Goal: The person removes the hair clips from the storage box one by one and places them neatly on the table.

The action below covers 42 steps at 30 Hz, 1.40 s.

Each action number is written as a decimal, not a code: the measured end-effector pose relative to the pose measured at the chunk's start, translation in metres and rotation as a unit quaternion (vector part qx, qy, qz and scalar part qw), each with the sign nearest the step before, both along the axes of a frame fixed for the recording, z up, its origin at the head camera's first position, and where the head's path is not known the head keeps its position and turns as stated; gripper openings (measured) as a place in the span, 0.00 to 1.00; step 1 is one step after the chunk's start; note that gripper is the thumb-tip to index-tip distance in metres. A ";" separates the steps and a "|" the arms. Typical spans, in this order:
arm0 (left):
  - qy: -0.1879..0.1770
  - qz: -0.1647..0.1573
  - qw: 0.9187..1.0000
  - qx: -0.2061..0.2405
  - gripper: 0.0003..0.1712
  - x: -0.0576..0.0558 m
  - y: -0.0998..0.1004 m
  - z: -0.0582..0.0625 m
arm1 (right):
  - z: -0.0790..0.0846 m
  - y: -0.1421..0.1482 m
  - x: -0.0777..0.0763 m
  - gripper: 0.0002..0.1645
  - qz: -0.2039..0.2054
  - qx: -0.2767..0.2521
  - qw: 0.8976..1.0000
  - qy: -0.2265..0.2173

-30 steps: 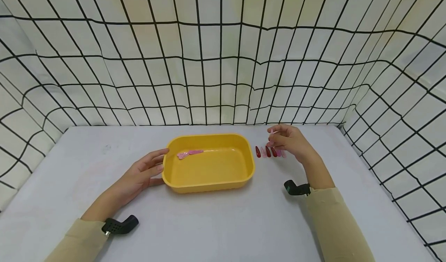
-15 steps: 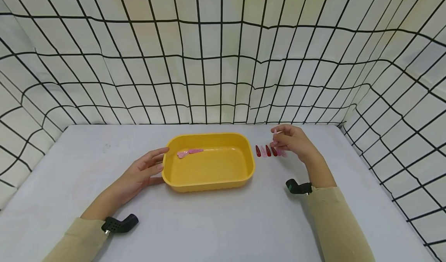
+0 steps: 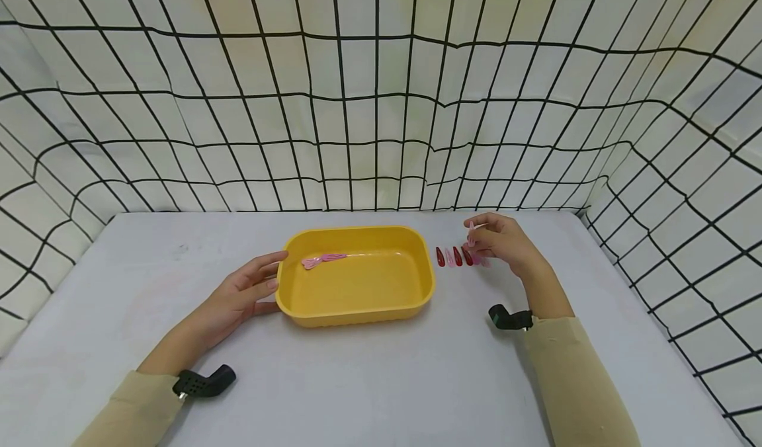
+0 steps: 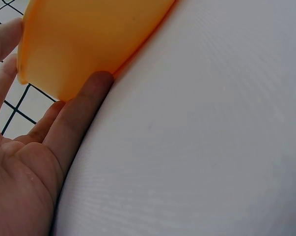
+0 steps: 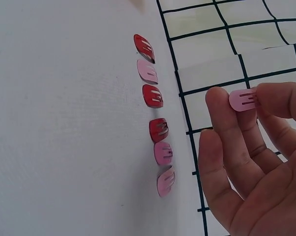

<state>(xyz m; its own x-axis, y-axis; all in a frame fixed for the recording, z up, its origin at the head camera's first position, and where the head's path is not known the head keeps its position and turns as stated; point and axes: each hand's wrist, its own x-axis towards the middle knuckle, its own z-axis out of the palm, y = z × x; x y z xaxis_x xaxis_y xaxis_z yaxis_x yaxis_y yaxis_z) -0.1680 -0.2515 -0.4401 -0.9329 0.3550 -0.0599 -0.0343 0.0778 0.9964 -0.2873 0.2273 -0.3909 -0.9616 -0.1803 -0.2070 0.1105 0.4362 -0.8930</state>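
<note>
Head view bright, diffuse; glare inside yellow tray (image 3: 357, 288), faint shadow under its near side. Wrist views dimmer, greyer.

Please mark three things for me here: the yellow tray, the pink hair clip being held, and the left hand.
Yellow tray (image 3: 369, 285): head view, bare middle of its floor.
Held pink hair clip (image 5: 240, 100): right wrist view, visible middle of its face.
Left hand (image 3: 239, 297): head view, middle of the hand.

The tray (image 3: 357, 291) is yellow, the clips (image 5: 148, 96) red or pink, the wall (image 3: 358, 67) white gridded in black.
</note>
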 end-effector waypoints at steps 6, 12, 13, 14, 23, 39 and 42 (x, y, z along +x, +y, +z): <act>-0.002 0.001 1.000 -0.001 0.31 0.001 0.001 0.000 | -0.001 0.003 0.001 0.24 -0.005 -0.001 1.000 -0.009; 0.000 0.000 1.000 -0.001 0.31 0.001 0.002 0.000 | -0.006 0.008 0.001 0.24 -0.003 0.005 1.000 -0.010; -0.001 0.000 1.000 -0.001 0.31 0.001 0.002 0.000 | -0.007 0.008 0.000 0.24 -0.003 0.006 1.000 -0.010; -0.001 0.000 1.000 -0.002 0.31 0.001 0.002 0.000 | -0.007 0.009 0.000 0.24 -0.004 0.008 1.000 -0.010; -0.003 0.001 1.000 -0.008 0.31 0.001 0.003 0.001 | -0.009 0.013 -0.002 0.23 -0.011 0.008 1.000 -0.010; 0.003 0.006 1.000 -0.011 0.30 0.000 0.001 0.000 | -0.012 0.018 -0.006 0.23 -0.006 0.008 1.000 -0.004; 0.002 0.006 1.000 -0.011 0.30 0.000 0.002 0.000 | -0.013 0.020 -0.006 0.21 -0.011 0.027 1.000 0.002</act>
